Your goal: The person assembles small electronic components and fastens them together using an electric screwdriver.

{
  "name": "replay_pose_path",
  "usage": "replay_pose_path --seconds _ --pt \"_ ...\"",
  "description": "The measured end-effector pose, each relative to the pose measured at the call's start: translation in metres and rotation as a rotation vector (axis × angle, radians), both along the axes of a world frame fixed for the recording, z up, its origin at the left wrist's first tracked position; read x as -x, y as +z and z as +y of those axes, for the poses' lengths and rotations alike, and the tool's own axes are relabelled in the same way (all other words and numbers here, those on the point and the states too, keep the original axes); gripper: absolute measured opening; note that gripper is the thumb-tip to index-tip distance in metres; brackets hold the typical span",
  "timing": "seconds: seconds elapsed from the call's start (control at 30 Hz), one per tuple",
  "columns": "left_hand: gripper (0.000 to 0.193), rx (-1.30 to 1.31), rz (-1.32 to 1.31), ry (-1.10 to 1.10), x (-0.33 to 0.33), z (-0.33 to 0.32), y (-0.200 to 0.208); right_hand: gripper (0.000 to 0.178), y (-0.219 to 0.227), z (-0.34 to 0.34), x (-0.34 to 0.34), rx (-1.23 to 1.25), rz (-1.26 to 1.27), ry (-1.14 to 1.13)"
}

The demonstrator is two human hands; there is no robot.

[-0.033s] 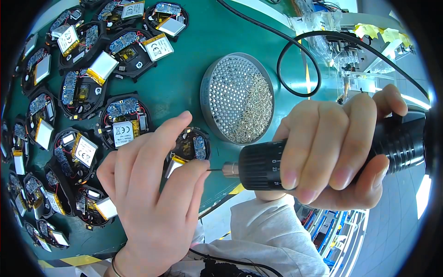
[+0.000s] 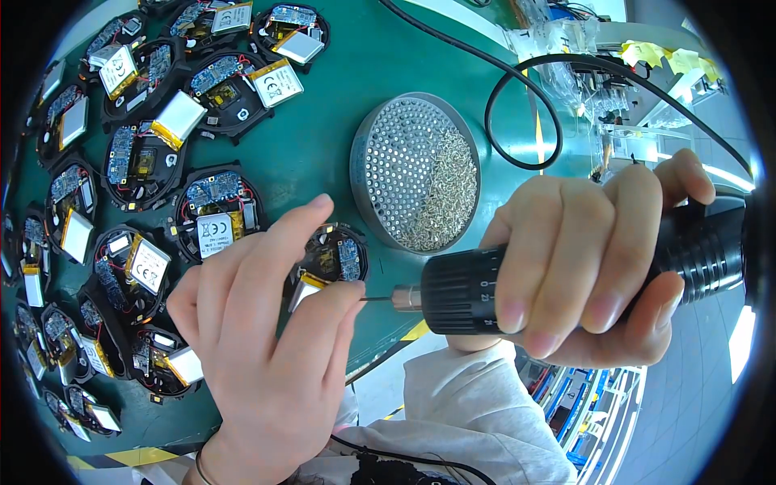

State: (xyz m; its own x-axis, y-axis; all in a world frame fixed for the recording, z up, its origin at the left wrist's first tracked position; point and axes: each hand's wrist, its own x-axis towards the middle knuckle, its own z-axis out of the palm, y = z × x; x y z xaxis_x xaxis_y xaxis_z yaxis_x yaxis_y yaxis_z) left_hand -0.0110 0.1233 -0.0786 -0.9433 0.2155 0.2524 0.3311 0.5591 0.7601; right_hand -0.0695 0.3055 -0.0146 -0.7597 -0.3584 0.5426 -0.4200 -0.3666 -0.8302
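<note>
My right hand (image 2: 578, 267) is wrapped round a black electric screwdriver (image 2: 461, 293), which lies sideways with its thin bit (image 2: 375, 299) pointing left. At the bit's end, the index finger and thumb of my left hand (image 2: 267, 339) are pinched together; the very tip is hidden between them, and I cannot see whether a screw is there. My other left fingers stretch up and away. Partly covered by that hand, a round black device housing (image 2: 349, 257) with a blue circuit board and a silver battery lies on the green table. Beyond stands a round grey tray (image 2: 360, 174) with many small screws.
Several similar open housings (image 2: 141, 166) with boards, wires and loose batteries crowd the left of the green table (image 2: 323, 129). A black cable (image 2: 493, 105) loops at the back right. Yellow-black tape (image 2: 129, 457) marks the front edge. Clear plastic bags (image 2: 566, 61) lie at the far right.
The screwdriver has shifted very slightly to the right, and my left hand a touch to the left. Both hands keep their grip.
</note>
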Motion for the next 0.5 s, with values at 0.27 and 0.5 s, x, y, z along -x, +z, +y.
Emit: replay_pose_path --seconds 0.27,0.5 --pt "0.017 0.055 -0.016 0.028 0.002 0.006 0.023 0.046 0.006 -0.001 -0.004 0.046 -0.067 -0.096" --pt "0.014 0.050 -0.021 -0.011 0.003 0.006 0.023 0.048 0.006 0.003 0.001 -0.036 -0.014 -0.039"
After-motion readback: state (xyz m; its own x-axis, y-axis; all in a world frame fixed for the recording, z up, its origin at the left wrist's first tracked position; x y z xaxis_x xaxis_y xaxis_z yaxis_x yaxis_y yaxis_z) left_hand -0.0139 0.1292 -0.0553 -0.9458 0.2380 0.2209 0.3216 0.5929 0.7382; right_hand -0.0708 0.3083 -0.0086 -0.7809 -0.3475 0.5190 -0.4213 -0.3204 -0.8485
